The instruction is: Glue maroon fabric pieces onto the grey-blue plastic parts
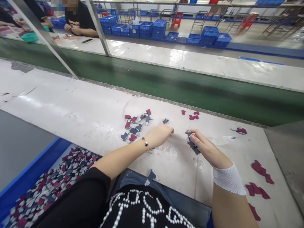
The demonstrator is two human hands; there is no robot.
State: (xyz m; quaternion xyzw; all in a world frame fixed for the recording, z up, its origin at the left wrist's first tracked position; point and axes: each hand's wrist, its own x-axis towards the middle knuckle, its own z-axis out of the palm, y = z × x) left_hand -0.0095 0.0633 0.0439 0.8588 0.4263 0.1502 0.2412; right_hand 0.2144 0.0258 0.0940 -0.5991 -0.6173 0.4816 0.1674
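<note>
Head view, looking forward and down at a white tabletop [71, 104]. Right hand [207, 148]: thumb and fingers [199, 136] stand narrow, pinching a small stack of navy fabric pieces [193, 144] just above the surface. White mesh wrap [229, 179] around the right wrist. Left hand [159, 135]: fingers [169, 129] curled narrow, resting near the tabletop just left of the stack; cannot tell whether they hold anything. Chain bracelet [144, 142] on the left wrist.

Loose navy and maroon fabric pieces [135, 125] lie scattered just beyond the left hand. Maroon fabric pieces [260, 171] lie beside the right forearm. A blue-rimmed tray [30, 172] at lower left carries a heap of mixed pieces.

Beyond the tabletop: green conveyor belt [152, 80], a co-worker's clasped hands [72, 29], a phone [87, 41], blue plastic crates [152, 28].

Lettering: pearl-bead characters on the person's black top [147, 205] are unreadable; the co-worker's shirt print [77, 22] is too small to read.
</note>
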